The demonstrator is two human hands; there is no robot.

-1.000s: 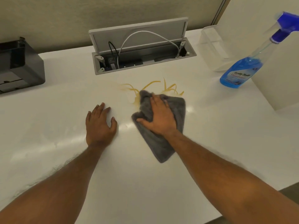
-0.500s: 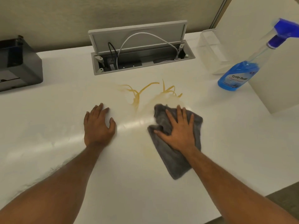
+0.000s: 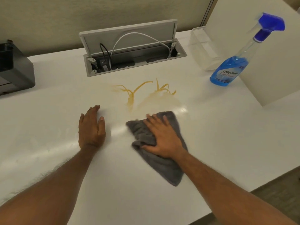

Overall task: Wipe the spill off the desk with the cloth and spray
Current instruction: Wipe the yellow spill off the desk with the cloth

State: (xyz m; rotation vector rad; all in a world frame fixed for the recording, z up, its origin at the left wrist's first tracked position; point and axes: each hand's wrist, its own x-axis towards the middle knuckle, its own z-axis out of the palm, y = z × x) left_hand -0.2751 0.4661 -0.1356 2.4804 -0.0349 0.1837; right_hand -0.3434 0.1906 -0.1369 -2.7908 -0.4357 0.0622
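A yellow-brown spill [image 3: 142, 93] streaks the white desk [image 3: 219, 135], smeared thin on its right side. My right hand [image 3: 162, 137] presses flat on a crumpled grey cloth [image 3: 164, 166], just below the spill and slightly to its right. My left hand [image 3: 91, 127] lies flat on the desk to the left of the cloth, fingers together, holding nothing. A spray bottle [image 3: 240, 62] with blue liquid and a blue trigger head stands at the far right.
An open cable hatch [image 3: 129, 51] with its lid up and wires inside sits behind the spill. A dark grey box [image 3: 14, 69] stands at the far left. A clear plastic container [image 3: 203, 47] is beside the bottle. The desk's front edge runs bottom right.
My right hand has dragged the cloth from on top of the spill toward me and rightward, leaving a faint smear. My left hand has stayed in place.
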